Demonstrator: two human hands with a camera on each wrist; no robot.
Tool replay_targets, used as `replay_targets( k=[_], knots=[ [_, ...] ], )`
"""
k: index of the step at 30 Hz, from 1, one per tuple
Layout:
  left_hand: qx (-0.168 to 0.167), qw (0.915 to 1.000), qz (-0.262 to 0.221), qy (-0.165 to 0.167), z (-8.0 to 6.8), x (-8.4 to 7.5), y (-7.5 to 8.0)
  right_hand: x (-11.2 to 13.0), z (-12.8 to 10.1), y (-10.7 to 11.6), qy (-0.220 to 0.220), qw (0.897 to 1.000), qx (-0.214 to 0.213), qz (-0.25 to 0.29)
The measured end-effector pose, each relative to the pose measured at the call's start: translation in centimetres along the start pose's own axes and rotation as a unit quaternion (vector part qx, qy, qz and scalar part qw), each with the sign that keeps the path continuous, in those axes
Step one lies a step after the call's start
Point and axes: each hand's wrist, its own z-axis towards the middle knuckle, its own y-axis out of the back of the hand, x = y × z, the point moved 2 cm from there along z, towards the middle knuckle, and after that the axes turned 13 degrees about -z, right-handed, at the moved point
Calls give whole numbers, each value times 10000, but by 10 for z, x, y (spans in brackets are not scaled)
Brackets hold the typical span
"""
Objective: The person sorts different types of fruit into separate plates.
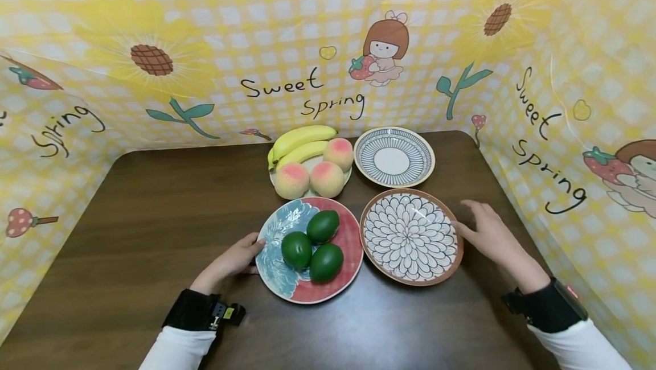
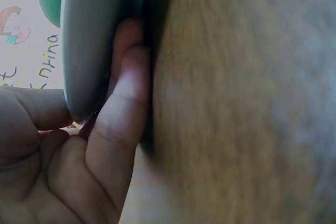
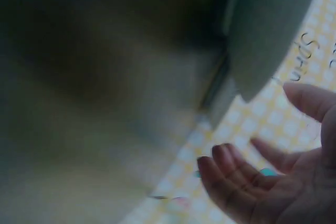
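Observation:
A blue and red plate (image 1: pixel 344 232) with three green fruits (image 1: pixel 311 245) sits at the front middle of the dark wooden table (image 1: pixel 154 216). My left hand (image 1: pixel 254 246) pinches its left rim. In the left wrist view the fingers (image 2: pixel 122 108) lie under the plate's grey underside (image 2: pixel 92 40). To the right lies an empty plate with a flower pattern and a brown rim (image 1: pixel 410 236). My right hand (image 1: pixel 468 217) hovers by its right rim with relaxed, spread fingers (image 3: pixel 231 182) that hold nothing. The plate's edge (image 3: pixel 268 35) shows just above them.
Behind stand a plate with bananas (image 1: pixel 299 139) and three peaches (image 1: pixel 326 178), and an empty striped plate (image 1: pixel 393 156). A yellow checked cloth screen (image 1: pixel 307 45) closes in the table at the back and both sides.

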Motion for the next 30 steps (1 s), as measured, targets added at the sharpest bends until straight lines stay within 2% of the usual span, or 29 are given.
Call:
replay_targets(
  k=[2, 3, 5, 7, 8, 10, 12, 18, 20, 22, 24, 25, 28, 29, 30],
  knots=[
    [-26, 10000, 37, -13, -1, 1, 0, -9, -7, -8, -237, 9973, 441, 531],
    [-56, 10000, 59, -10, -2, 2, 0, -12, -10, -12, -319, 9925, 727, 928],
    [-88, 9999, 94, -6, -2, 3, 0, -16, -13, -20, -395, 9728, 1337, 1852],
    [-112, 9999, 89, -30, -2, 4, -1, -16, -16, -27, -333, 9443, 1826, 2718],
    [-118, 9999, 71, -38, -3, 4, -1, -14, -17, -31, -293, 9328, 1957, 3013],
    [-86, 9999, 34, -72, -2, 3, -1, -11, -19, -35, -185, 9197, 2076, 3328],
    [-55, 9999, 46, -109, -2, 2, -1, -8, -20, -38, -102, 9167, 2062, 3422],
    [-348, 9991, 230, -45, -1, -2, 0, -6, -21, -37, -182, 9203, 1959, 3381],
    [-352, 9990, 266, 15, -3, -4, 2, -5, -21, -37, -232, 9212, 1945, 3362],
    [-350, 9978, 563, -27, -7, -10, 7, -4, -22, -37, -258, 9215, 1937, 3355],
    [-369, 9904, 1298, -308, -11, -22, 15, -4, -22, -37, -271, 9209, 1936, 3374],
    [-412, 9823, 1740, -563, -12, -30, 20, -4, -23, -37, -280, 9198, 1938, 3401],
    [-755, 9438, 2992, -1188, -10, -62, 32, -4, -24, -38, -242, 9174, 1973, 3447],
    [-822, 9326, 3242, -1356, -7, -74, 34, -5, -24, -38, -262, 9164, 1986, 3466],
    [-853, 9260, 3374, -1465, -2, -84, 36, -6, -24, -39, -240, 9160, 2003, 3469]
  ],
)
